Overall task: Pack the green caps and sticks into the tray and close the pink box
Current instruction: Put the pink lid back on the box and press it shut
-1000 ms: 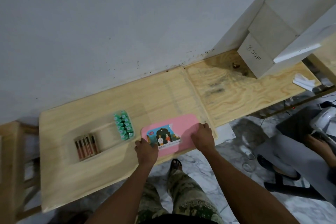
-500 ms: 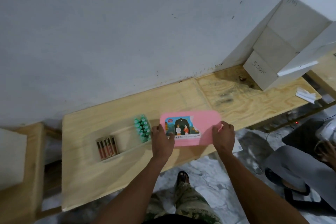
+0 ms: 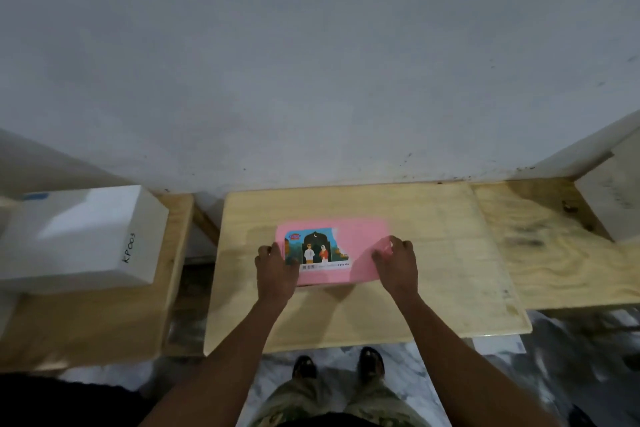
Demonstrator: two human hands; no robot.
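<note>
The pink box [image 3: 360, 246], with a picture label on its left half, lies flat in the middle of the wooden table [image 3: 433, 218]. My left hand [image 3: 277, 269] grips its left near corner, thumb over the label. My right hand [image 3: 396, 263] holds its right near corner, fingers curled on the pink top. The green caps, the sticks and the tray are hidden; nothing of them shows around the pink top.
A white box [image 3: 79, 239] marked KP003 sits on a lower wooden stand at the left. Another white box [image 3: 616, 198] stands at the far right on a plywood board [image 3: 561, 253]. A grey wall rises right behind the table. My feet stand on the marble floor below.
Both hands have carried the pink top leftward over the spot where the tray with green caps and sticks lay; those are now covered. The view has swung left.
</note>
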